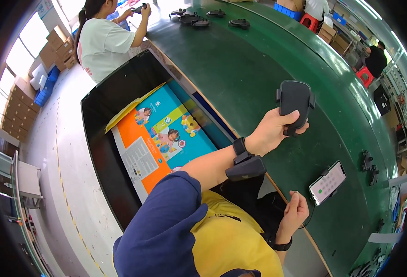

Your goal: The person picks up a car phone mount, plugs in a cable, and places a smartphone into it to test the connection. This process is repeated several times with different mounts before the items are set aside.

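Note:
My left hand [277,129] is closed round a black phone holder [294,104] with side clamp arms, raised over the green table. The thumb lies across its lower front. My right hand [294,214] is pinched near the table's edge. A thin black cable [308,220] runs from this hand toward a lit phone. Something small and pale shows at its fingertips, perhaps the cable's plug. The phone [328,183] sits tilted in another black holder [325,172] on the table, showing a keypad with a green button.
Several black holders [194,19] lie at the table's far end; others [369,167] are along its right side. Left of the green table [240,60] stands a black bin [103,152] with a colourful printed box [185,134]. A co-worker [104,44] handles a dark device at the far left.

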Available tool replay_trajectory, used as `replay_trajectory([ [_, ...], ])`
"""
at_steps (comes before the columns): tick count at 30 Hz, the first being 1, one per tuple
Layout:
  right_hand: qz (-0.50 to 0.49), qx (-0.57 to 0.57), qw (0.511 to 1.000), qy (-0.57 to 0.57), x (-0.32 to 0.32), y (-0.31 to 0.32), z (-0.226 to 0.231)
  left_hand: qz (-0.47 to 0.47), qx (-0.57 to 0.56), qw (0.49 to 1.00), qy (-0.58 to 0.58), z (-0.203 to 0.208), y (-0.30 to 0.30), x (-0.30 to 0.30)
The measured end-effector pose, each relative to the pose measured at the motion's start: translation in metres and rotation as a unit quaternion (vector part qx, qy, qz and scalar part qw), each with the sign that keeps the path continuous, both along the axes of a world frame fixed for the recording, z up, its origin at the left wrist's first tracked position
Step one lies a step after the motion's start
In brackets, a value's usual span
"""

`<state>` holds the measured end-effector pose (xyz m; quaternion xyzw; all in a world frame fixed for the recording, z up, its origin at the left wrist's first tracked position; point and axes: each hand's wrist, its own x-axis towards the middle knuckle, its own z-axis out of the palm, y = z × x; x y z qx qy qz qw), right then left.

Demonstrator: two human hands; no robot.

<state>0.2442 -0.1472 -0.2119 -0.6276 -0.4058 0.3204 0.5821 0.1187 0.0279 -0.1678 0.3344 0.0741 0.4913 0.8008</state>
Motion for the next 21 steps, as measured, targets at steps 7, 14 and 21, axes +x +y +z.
replay_trajectory([
  [7,0.030,0.198,0.977,-0.078,-0.004,0.015,0.020,-0.117,-0.076,0.988,0.071,-0.028,-0.036,0.032],
  [14,0.214,0.078,0.972,0.052,0.018,0.011,0.018,-0.138,-0.033,0.984,0.106,-0.028,-0.042,0.034],
  [21,0.207,0.023,0.978,0.021,0.013,0.013,0.017,-0.139,0.001,0.979,0.149,-0.035,-0.033,0.030],
])
